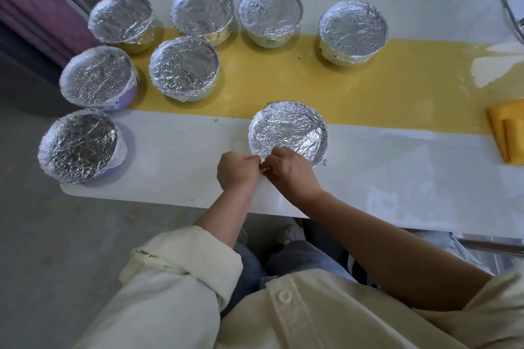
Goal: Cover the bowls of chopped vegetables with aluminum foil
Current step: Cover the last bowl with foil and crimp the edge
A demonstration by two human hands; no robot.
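Note:
A foil-covered bowl (287,132) stands near the table's front edge, its crinkled foil pressed down over the rim. My left hand (236,170) and my right hand (292,174) meet at the bowl's near edge, both pinching the foil's lower lip there. Several other bowls wrapped in foil stand farther back and to the left, among them one at the front left corner (79,144), one on the yellow strip (184,66) and one at the back right (353,31). The contents of every bowl are hidden under foil.
The white table (397,173) has a yellow runner (312,85) across its middle. A folded yellow cloth (507,130) lies at the right edge. A radiator stands behind the table, and a purple curtain hangs at the far left.

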